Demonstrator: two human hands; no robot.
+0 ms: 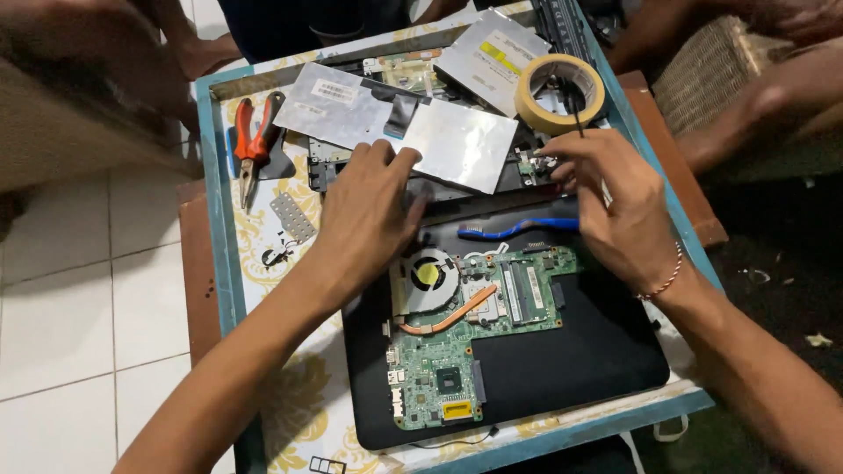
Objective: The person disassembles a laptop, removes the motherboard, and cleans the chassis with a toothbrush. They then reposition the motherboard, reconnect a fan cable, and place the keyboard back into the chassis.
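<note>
On table (219, 263), opened black laptop (544, 369), green motherboard (474, 325) (fan exposed)

White rectangular label (335, 90) on the silver keyboard back, top left. Yellow-and-white sticker (502, 53) on the metal optical drive, top centre. Round yellow sticker (428, 274) on the fan hub.

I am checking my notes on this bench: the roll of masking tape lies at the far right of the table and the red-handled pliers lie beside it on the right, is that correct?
Not quite. The roll of masking tape does lie at the far right of the table, but the red-handled pliers lie across from it, at the far left edge. The head view shows this.
</note>
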